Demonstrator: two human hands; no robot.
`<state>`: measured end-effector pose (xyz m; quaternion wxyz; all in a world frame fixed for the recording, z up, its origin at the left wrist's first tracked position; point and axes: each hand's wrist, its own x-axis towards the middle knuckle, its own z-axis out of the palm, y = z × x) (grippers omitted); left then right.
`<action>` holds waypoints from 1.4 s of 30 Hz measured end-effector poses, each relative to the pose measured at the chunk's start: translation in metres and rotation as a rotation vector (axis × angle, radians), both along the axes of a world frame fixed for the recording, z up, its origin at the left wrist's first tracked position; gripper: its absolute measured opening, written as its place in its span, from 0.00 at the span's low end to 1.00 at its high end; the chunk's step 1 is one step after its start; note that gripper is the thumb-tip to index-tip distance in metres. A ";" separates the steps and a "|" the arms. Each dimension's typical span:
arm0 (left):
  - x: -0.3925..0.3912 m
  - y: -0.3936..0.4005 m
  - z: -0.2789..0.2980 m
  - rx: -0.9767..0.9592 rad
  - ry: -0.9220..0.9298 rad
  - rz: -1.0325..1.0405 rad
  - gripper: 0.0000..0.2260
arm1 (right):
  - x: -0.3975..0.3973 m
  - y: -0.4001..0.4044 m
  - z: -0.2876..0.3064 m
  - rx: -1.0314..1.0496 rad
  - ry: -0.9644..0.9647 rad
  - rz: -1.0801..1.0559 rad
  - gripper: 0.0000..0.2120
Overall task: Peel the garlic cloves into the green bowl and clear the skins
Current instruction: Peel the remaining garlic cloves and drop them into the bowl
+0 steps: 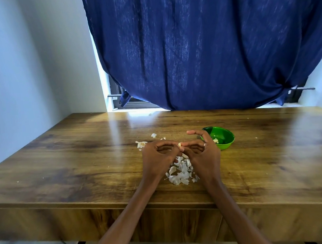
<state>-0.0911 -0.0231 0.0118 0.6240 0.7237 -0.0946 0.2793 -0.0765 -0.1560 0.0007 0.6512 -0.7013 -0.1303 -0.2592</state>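
**Both hands pinching one garlic clove above the skins**

Forearms reached in from the near edge of the desk (68, 165) and met over its middle, where a single small garlic clove (179, 144) was held up between the two hands. The left hand (157, 156) had its fingers curled round, thumb and forefinger closing on the clove from the left. The right hand (205, 153) pinched the same clove from the right with thumb and forefinger, its other fingers lifted and spread toward the far side; a pale ring showed on one of them. The clove sat clear of the desk surface, at the point where the fingertips of both hands touched.

Directly below and between the wrists lay a loose pile of white skins (181, 174), partly hidden by the hands. A few more scraps of skin (141, 144) lay on the desk just beyond the left hand, with one small piece (153, 135) a little farther off.

Just to the right of the right hand, partly covered by its raised fingers, stood the green bowl (225, 136), with at least one pale peeled clove (215, 140) visible inside.

Beyond the desk hung a dark blue curtain (208, 47) over a window, with a pale wall (30, 63) to the left.
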 end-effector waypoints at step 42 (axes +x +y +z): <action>0.010 0.008 -0.007 0.011 0.151 0.048 0.06 | 0.001 0.000 -0.005 -0.117 -0.013 0.008 0.30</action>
